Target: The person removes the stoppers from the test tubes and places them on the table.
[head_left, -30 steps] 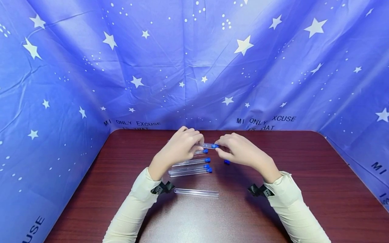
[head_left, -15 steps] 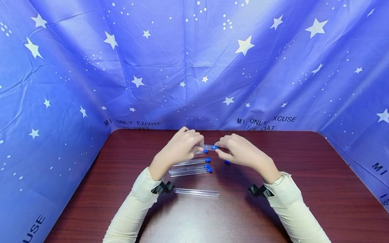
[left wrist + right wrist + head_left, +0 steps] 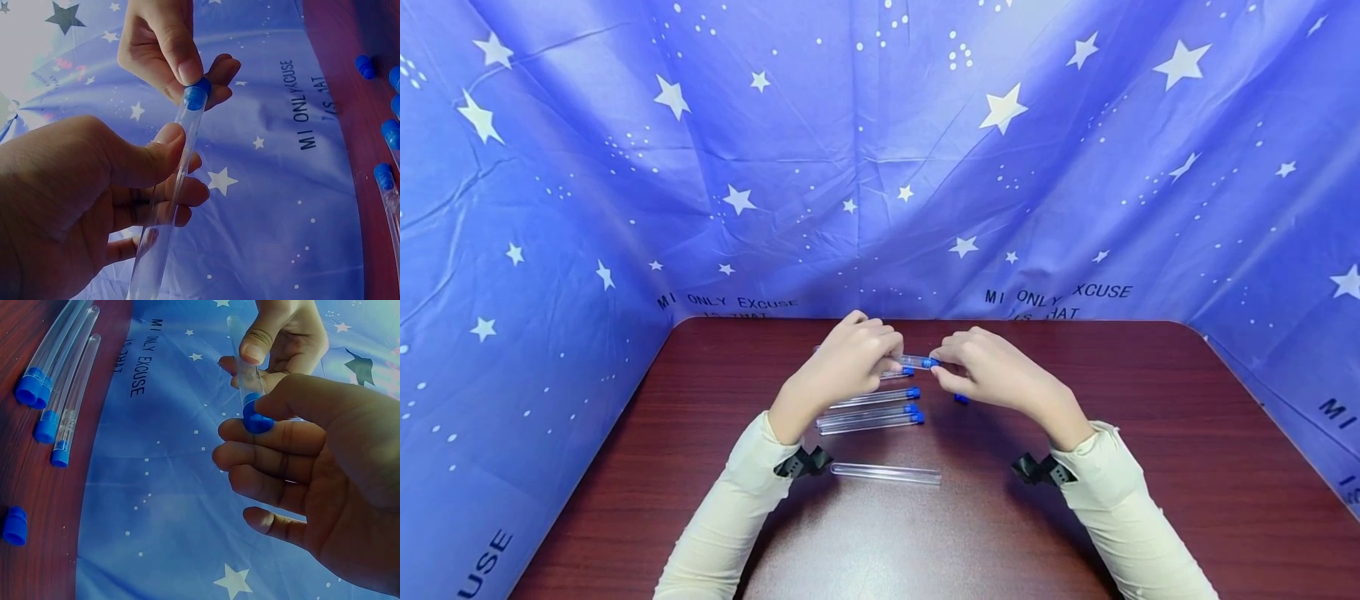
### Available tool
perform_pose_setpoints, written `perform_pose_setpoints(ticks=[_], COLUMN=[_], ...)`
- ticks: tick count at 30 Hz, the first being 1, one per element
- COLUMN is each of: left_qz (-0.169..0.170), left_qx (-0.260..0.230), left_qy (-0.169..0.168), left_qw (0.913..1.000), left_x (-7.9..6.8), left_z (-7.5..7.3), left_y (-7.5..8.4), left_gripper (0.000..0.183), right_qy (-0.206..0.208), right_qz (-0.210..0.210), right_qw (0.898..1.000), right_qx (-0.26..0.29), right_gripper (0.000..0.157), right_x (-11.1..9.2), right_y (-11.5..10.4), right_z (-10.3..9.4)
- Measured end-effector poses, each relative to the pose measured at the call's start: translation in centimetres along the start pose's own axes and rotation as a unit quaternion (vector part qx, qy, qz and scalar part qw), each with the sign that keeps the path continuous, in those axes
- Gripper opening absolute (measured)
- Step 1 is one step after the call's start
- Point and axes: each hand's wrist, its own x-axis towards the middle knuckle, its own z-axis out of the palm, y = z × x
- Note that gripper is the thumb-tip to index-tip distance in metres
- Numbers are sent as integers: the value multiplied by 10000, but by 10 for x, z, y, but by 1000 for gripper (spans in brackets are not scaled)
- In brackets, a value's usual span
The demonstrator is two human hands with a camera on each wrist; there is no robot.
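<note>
Held tube: a slender, clear, smooth-walled cylinder (image 3: 150, 269), glassy in look, held crosswise between the two hands over the far part of the table, its capped end to the right.
Held tube's cap: blue, opaque, plastic-looking and round (image 3: 198, 94), seated at the tube's right end.
Left hand: thumb and fingers (image 3: 850, 358) closed round the clear wall of the held tube, the thumb lying flat along it, the fingers bent behind.
Right hand: thumb and forefinger (image 3: 992, 367) pinching the blue cap; the other three fingers reach out loosely, slightly parted.
Capped tubes: four clear tubes with blue caps (image 3: 868, 419) lying on the table nearer than the held tube, caps to the right; the two nearest lie side by side.
Loose cap: a stepped blue cylinder, one part wider than the other (image 3: 15, 526), on the table to the right of the capped tubes.
Near tube: clear, rounded at its left end (image 3: 886, 473), lying well apart on the near side.
Table: dark red-brown, streaked wood grain, rounded far corners (image 3: 1187, 433), a soft sheen near the middle.
Cloth: blue, creased, hanging in folds (image 3: 880, 158), printed with pale stars, dots and dark lettering.
Sleeves: pale, wrinkled fabric (image 3: 722, 508), black straps (image 3: 805, 463) at the wrists.
</note>
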Motion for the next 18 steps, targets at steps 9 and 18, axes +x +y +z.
perform_pose_setpoints(ticks=[9,18], left_qz=[2,-10], left_qx=[132,164], left_qy=[-57,-105], left_qw=[9999,9998], left_x=[1,1], left_z=[-2,-1], left_y=[2,2], left_gripper=[14,13], right_qy=[68,157], right_qz=[-50,-92], right_qw=[9998,9996], right_qx=[-163,-200], right_gripper=[20,21], right_x=[0,-1], right_y=[-1,-1], right_z=[-1,0])
